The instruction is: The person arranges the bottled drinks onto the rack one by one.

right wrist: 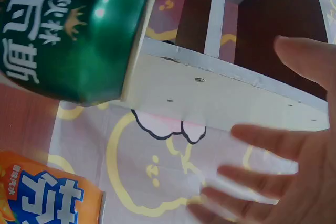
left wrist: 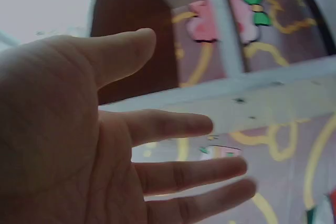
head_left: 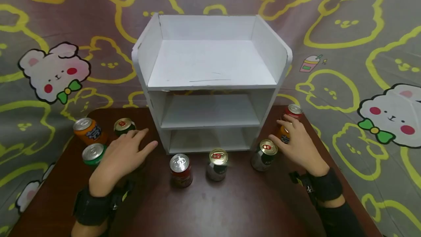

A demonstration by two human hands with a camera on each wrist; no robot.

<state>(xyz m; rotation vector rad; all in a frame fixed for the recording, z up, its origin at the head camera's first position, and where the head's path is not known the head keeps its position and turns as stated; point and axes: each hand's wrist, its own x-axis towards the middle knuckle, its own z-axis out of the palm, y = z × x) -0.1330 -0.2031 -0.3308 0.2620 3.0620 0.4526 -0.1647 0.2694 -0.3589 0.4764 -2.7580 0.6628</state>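
My left hand (head_left: 123, 154) hovers with fingers spread over the left cans, holding nothing visible. Around it stand an orange soda can (head_left: 90, 132), a green can with a silver top (head_left: 93, 153) and a dark green can with a gold top (head_left: 124, 125). On the other side, my right hand (head_left: 300, 147) reaches out with extended fingers and an empty palm. Nearest to it are a green can (right wrist: 79, 35), an orange can (right wrist: 47, 192) and a red can (head_left: 294, 109), the latter partly hidden by the fingers. What lies under the left hand is hidden.
A white shelf unit (head_left: 210, 124) stands at the back middle of the brown table (head_left: 204, 211). Before it are a red can (head_left: 181, 171) and a green can with a gold top (head_left: 217, 165). A patterned cloth (head_left: 345, 65) hangs behind.
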